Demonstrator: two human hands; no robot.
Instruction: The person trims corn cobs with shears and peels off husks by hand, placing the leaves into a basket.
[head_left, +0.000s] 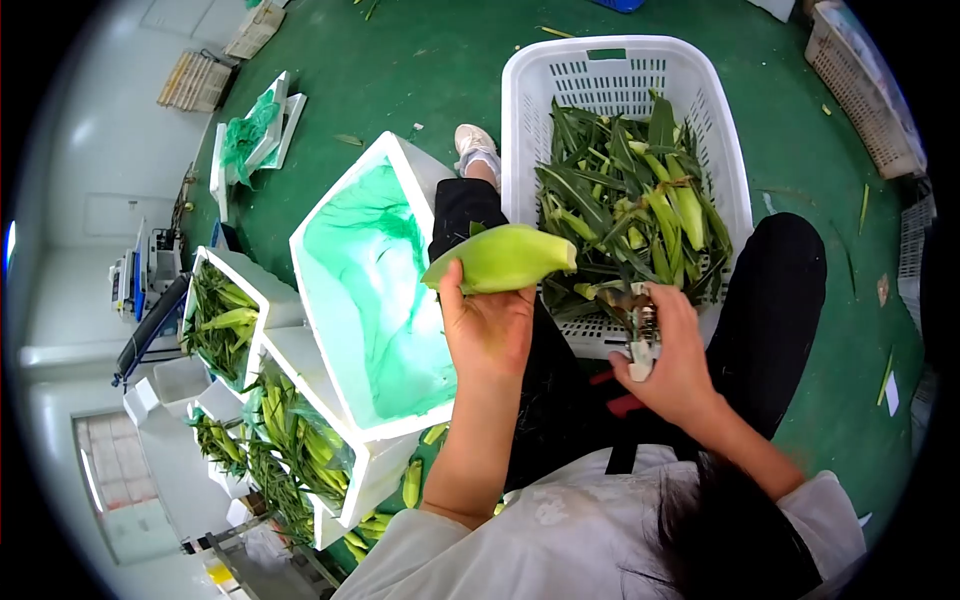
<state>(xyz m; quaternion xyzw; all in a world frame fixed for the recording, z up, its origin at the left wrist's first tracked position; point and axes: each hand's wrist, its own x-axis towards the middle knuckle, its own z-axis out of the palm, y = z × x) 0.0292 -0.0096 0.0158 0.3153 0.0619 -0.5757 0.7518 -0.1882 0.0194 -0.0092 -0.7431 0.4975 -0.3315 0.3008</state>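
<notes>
One corn ear [505,258], pruners [641,325] partly hidden

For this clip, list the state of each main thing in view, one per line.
Corn ear: husk on, held off the floor
Left hand: closed around corn ear
Right hand: closed on cutting tool
Cutting tool: held; blade opening unclear
White basket: open-topped, holding leaves and husks
Nearest foam box: open, green-lined

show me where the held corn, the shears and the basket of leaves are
Corn [502,258]: head view, on the middle of its green husk.
Shears [646,325]: head view, on the metal part between blades and handles.
Basket [625,72]: head view, on its slotted far wall.
</notes>
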